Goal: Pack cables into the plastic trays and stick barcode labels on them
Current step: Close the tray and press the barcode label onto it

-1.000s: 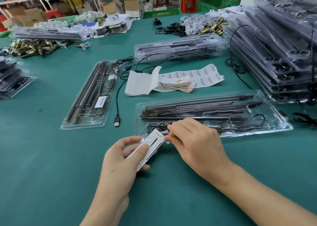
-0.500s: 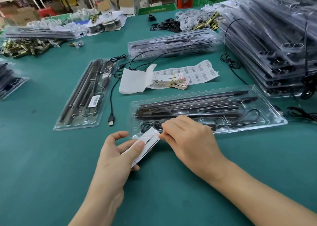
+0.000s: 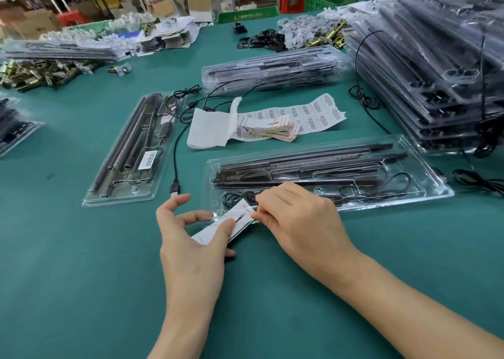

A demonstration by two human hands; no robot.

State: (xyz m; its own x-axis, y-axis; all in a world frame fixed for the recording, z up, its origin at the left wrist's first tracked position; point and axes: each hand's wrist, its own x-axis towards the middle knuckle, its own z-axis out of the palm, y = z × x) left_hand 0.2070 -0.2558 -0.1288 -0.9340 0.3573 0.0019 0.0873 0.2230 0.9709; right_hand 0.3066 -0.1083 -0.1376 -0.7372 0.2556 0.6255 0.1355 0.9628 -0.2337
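Note:
My left hand (image 3: pixel 191 238) holds a small white label sheet (image 3: pixel 226 223) between thumb and fingers, just above the green table. My right hand (image 3: pixel 297 219) pinches the sheet's far end, at the near left corner of a clear plastic tray (image 3: pixel 425 167). That tray lies straight ahead and holds dark rods and a coiled black cable. A second clear tray (image 3: pixel 120 195) lies to the left with a barcode label (image 3: pixel 148 159) stuck on it. A black USB cable (image 3: pixel 175 187) runs between the two trays.
Barcode label sheets (image 3: pixel 313 113) and a banded bundle of labels (image 3: pixel 275 129) lie beyond the near tray. A tall stack of packed trays (image 3: pixel 436 72) fills the right side, another stack (image 3: pixel 272 68) sits farther back. Brass hardware (image 3: pixel 35 72) is piled far left.
Both hands stayed on the label sheet at the tray's corner. The left hand's fingers have spread wider, and the view has shifted slightly.

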